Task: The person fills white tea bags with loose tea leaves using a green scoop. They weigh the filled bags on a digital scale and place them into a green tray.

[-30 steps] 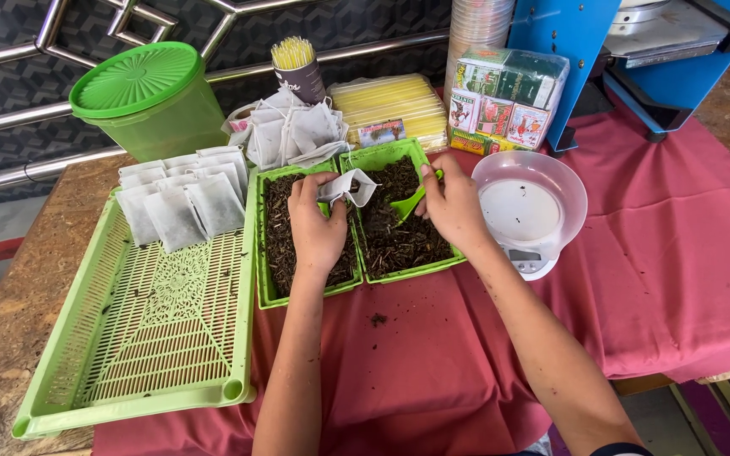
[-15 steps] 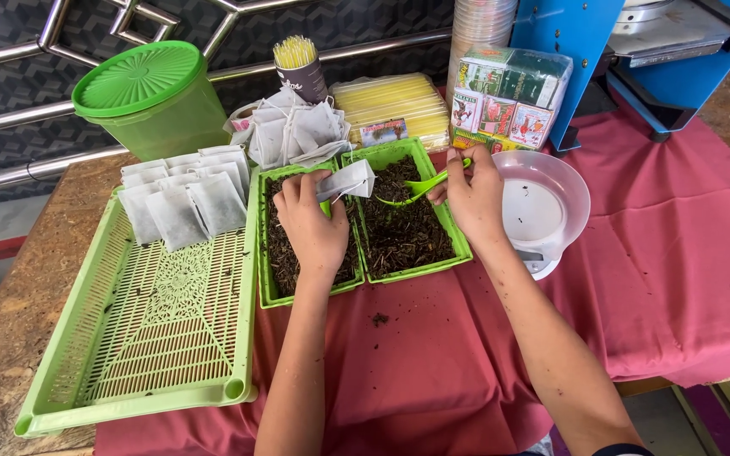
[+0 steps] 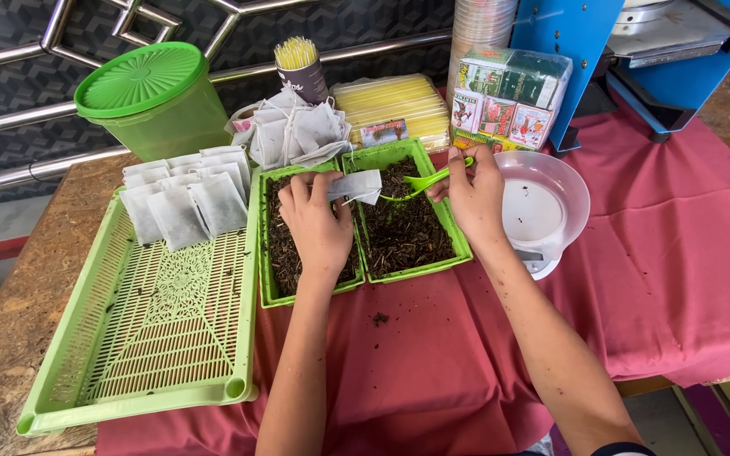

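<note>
**Hands Filling a Filter Bag over the Leaf Trays**

Both hands are working above two small green trays. The left hand (image 3: 318, 224) is closing its fingers on a white filter bag (image 3: 355, 185), pinching it at one end so that the bag is projecting to the right, over the divide between the trays. The right hand (image 3: 475, 194) is gripping the handle of a green plastic scoop (image 3: 427, 179), with the scoop's bowl pointing left toward the bag's end. Whether the scoop is touching the bag cannot be determined.

The left tray (image 3: 265, 279) and the right tray (image 3: 458, 245) are sitting side by side on a red cloth (image 3: 433, 371), each holding dark loose leaves. A few crumbs (image 3: 379, 318) are lying on the cloth just in front of the trays.

Just beside the right hand, a white scale with a clear bowl (image 3: 572, 198) is standing on the cloth. To the left of the trays, a large green slotted tray (image 3: 141, 338) is carrying a row of filled white bags (image 3: 183, 198) at its far end. Behind the trays, a pile of empty bags (image 3: 297, 131), a green lidded bucket (image 3: 149, 97), a cup of sticks (image 3: 300, 67), a yellow pack (image 3: 390, 101) and wrapped boxes (image 3: 509, 101) are lining the far edge.
</note>
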